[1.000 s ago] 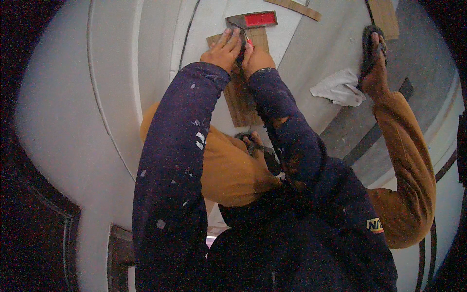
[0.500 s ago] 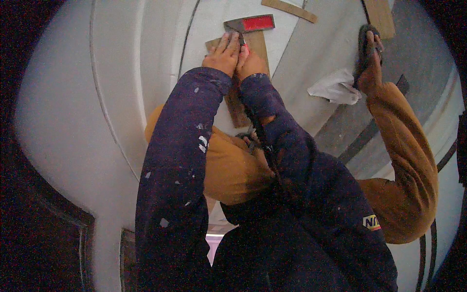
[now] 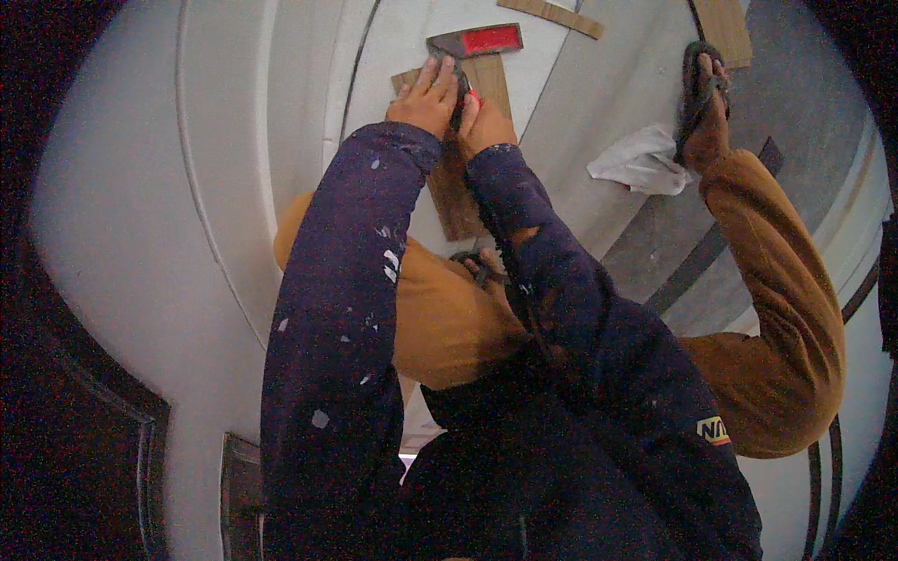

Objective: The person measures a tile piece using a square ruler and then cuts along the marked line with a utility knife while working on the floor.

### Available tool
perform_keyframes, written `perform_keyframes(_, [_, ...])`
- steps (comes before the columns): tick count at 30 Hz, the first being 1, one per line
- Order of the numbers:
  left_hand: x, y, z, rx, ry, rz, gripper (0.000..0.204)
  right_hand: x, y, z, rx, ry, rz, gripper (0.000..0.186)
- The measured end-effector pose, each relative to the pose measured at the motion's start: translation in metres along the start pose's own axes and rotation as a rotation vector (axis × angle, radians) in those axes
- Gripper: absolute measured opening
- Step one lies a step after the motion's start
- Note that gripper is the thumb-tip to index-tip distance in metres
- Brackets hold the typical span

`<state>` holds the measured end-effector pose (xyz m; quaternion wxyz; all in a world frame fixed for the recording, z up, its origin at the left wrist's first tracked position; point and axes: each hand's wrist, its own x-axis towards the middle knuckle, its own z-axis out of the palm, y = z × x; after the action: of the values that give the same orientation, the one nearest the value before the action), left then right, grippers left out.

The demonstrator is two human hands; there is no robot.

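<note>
A wooden plank (image 3: 452, 201) lies on a white underlayment sheet, with a grey-and-red square-like tool (image 3: 489, 39) across its upper end. My left hand (image 3: 428, 103) rests flat on the dark part of that tool and the plank, fingers outstretched and close together. My right hand (image 3: 484, 124), just beside it, is closed around a small red-handled tool (image 3: 473, 97); its working end is hard to make out among the fingers and dark metal.
A narrow wooden strip (image 3: 552, 16) and another plank (image 3: 722, 28) lie higher up. My sandalled foot (image 3: 702, 112) is at right beside a crumpled white cloth (image 3: 634, 164); my other foot is under my arms. A pale wall (image 3: 112, 224) curves along the left.
My hands stay together at the plank's upper end, shifting only slightly with the whole view. My right hand sits a little lower in the picture than a second earlier.
</note>
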<state>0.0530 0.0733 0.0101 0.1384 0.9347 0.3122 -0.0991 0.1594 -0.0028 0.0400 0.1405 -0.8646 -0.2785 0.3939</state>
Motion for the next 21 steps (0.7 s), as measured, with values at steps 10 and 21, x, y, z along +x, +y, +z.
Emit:
perform_keyframes(10, [-0.002, -0.007, 0.004, -0.042, 0.029, 0.048, 0.041, 0.008, -0.005, -0.001, 0.125, 0.096, -0.118, 0.05])
perform_keyframes(21, [-0.001, -0.002, -0.008, -0.056, -0.039, 0.005, 0.041, 0.009, -0.016, -0.002, -0.022, -0.056, 0.014, 0.052])
